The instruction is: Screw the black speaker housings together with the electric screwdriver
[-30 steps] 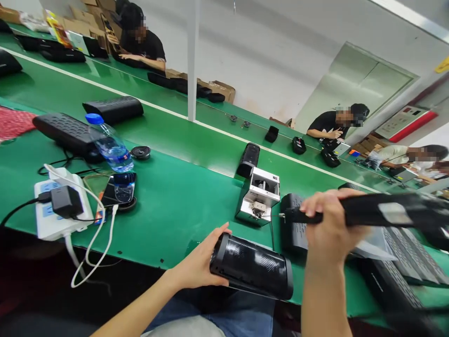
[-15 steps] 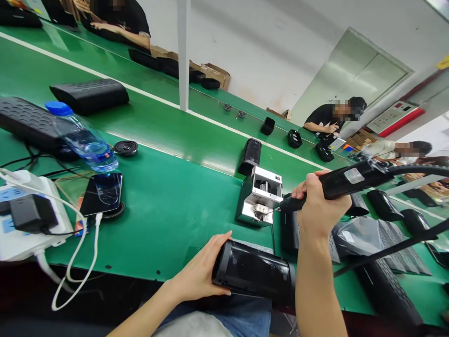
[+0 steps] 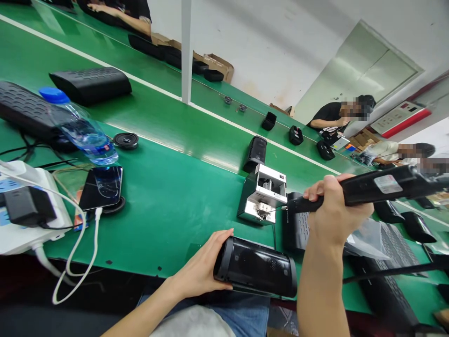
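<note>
My left hand [image 3: 206, 262] grips the left end of a glossy black speaker [image 3: 257, 267], fingers behind it and thumb below, at the table's front edge. In my right hand [image 3: 333, 206] is a black electric screwdriver [image 3: 379, 185], held nearly level. Its thin bit points left to the front of a silver screw feeder [image 3: 264, 194], at the small metal block there; whether the bit touches a screw is too small to tell. Directly behind the feeder stands another black speaker [image 3: 256, 152].
On the left are a water bottle [image 3: 82, 128], a phone [image 3: 103, 187], a white power strip [image 3: 31, 210] with cables and a round speaker driver [image 3: 125, 140]. Black housings [image 3: 298, 227] lie at right, partly behind my right arm. A white post [image 3: 186, 51] rises mid-table. Co-workers sit across.
My right hand and the electric screwdriver have shifted to the right, with the bit still at the feeder's front. My left hand keeps its hold on the speaker. The view has shifted slightly.
</note>
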{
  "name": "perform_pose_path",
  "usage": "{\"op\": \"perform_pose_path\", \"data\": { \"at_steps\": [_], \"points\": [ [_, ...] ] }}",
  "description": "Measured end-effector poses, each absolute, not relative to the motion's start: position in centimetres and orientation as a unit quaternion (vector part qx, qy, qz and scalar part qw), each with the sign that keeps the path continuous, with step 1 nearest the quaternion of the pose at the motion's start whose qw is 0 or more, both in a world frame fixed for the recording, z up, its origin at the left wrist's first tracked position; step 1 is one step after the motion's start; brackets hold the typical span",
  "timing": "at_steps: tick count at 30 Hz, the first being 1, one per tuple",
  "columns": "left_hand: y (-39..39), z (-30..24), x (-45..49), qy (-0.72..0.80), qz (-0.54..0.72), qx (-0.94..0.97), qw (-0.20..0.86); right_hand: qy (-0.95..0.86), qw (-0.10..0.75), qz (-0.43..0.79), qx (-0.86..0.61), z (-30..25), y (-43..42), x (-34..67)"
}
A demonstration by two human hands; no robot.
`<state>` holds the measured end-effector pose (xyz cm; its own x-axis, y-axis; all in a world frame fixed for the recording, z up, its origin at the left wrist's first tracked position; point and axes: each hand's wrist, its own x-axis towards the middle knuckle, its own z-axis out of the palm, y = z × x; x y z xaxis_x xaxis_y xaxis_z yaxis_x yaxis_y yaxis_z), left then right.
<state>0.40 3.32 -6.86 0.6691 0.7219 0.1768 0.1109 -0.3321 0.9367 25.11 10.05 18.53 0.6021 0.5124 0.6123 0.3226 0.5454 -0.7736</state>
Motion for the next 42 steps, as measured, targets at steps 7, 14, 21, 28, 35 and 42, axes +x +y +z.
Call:
{"op": "perform_pose_path", "data": {
  "at_steps": [7,14,21,28,35,42],
  "points": [
    [3.3,-6.7,0.4,0.276,0.296,0.762,0.506,-0.433,0.748,0.082,-0.496,17.8,11.0,25.4],
    [3.5,-6.5,0.3,0.273,0.292,0.769,0.499,-0.446,0.738,0.078,-0.501,18.0,10.7,25.1],
    [3.4,-6.6,0.4,0.279,0.279,0.773,0.497,-0.426,0.737,0.09,-0.516,17.1,9.6,24.8],
    [3.4,-6.8,0.5,0.277,0.279,0.777,0.491,-0.409,0.754,0.137,-0.495,19.5,6.5,22.3],
    [3.4,-6.4,0.4,0.269,0.283,0.783,0.484,-0.446,0.743,0.179,-0.467,21.1,4.9,18.6],
    [3.5,-6.3,0.5,0.273,0.29,0.779,0.483,-0.469,0.735,0.218,-0.438,20.5,5.2,17.4]
  ]
}}
